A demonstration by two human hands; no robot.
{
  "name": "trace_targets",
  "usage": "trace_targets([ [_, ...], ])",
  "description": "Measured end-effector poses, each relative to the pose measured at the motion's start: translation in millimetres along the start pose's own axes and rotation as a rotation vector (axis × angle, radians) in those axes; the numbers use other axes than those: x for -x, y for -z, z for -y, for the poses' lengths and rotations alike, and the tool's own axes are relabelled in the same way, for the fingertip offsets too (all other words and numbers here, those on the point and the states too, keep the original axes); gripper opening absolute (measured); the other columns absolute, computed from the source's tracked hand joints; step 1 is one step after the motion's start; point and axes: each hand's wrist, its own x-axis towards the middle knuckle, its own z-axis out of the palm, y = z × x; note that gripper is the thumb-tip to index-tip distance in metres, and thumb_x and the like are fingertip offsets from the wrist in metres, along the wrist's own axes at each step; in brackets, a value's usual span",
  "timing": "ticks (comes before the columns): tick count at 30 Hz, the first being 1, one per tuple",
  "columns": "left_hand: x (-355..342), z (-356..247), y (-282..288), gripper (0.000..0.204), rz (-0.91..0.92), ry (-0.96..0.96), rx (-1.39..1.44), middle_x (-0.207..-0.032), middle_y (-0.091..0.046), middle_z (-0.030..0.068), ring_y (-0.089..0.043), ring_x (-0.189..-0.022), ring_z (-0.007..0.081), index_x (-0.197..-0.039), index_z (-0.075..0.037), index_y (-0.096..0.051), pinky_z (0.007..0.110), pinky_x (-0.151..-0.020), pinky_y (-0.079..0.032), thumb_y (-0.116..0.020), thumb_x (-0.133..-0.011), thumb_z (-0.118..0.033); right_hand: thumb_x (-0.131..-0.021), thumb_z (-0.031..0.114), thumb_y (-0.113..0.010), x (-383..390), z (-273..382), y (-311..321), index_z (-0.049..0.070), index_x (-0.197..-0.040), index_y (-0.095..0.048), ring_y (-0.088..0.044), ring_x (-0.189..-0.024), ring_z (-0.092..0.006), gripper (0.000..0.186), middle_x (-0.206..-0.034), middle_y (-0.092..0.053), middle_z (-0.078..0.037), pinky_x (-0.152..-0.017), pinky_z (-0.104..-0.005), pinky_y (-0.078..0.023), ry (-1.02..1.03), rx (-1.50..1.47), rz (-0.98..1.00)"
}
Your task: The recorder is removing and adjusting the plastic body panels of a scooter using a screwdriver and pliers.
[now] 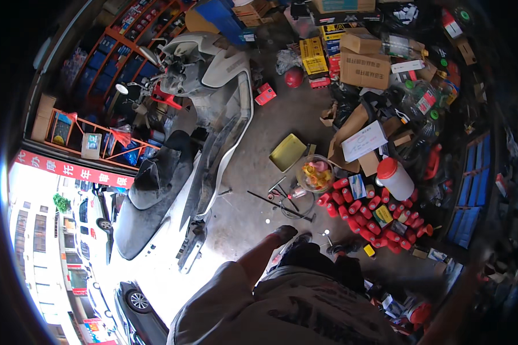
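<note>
My left hand (285, 232) hangs low in front of my body, dark and small, and its fingers do not show apart. I see nothing held in it. Just beyond it on the floor are a long thin black bar (270, 202) and a T-handled tool (277, 184). Over on the right my forearm (454, 296) reaches into shadow, where the right hand is too dark to make out. A white scooter (224, 129) with a dark seat (141, 213) stands to my left, its side showing bare dark parts.
Many red bottles (368, 221) crowd the floor at right beside a white drum with a red lid (396, 179). A yellowish tray (288, 153) and a clear tub of colourful things (315, 174) lie ahead. Cardboard boxes (364, 69) pile up behind; orange shelves (121, 52) stand far left.
</note>
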Motion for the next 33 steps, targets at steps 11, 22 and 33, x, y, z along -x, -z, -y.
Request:
trace_targets([
  [11, -6.4, 181.6, 45.4, 0.017, -0.026, 0.227, 0.826, -0.065, -0.049, -0.0053, -0.043, -0.054, 0.008, -0.08, -0.016, -0.061, 0.027, -0.046, -0.036, -0.049, -0.092, -0.018, -0.083, 0.04, -0.063, 556.5, 36.9, -175.5, 0.007, -0.123, -0.057, -0.062, -0.101, -0.0218, 0.052, -0.112, -0.064, -0.01, -0.087, -0.0389, -0.051, 0.19, -0.853, 1.005],
  [22, -16.2, 187.3, 62.3, 0.015, 0.438, 0.494, 0.394, -0.062, -0.047, -0.0042, -0.042, -0.046, 0.0111, -0.076, -0.022, -0.05, 0.027, -0.041, -0.03, -0.047, -0.091, -0.021, -0.081, 0.028, -0.063, 672.3, 176.6, 12.0, 0.006, -0.09, -0.071, -0.064, -0.073, -0.0208, 0.025, -0.087, -0.067, -0.01, -0.067, -0.0375, -0.056, -1.259, -1.041, 0.782],
  [33, -77.5, 120.0, 66.9, 0.032, 0.448, -0.356, 0.215, -0.079, -0.062, 0.0005, -0.062, -0.068, 0.0137, -0.121, -0.016, -0.054, 0.027, -0.055, -0.042, -0.05, -0.095, -0.033, -0.082, 0.02, -0.062, 692.5, 228.1, -18.1, 0.002, -0.098, -0.066, -0.069, -0.074, -0.0291, 0.025, -0.092, -0.068, -0.015, -0.058, -0.041, -0.058, -1.192, -1.103, 0.924],
])
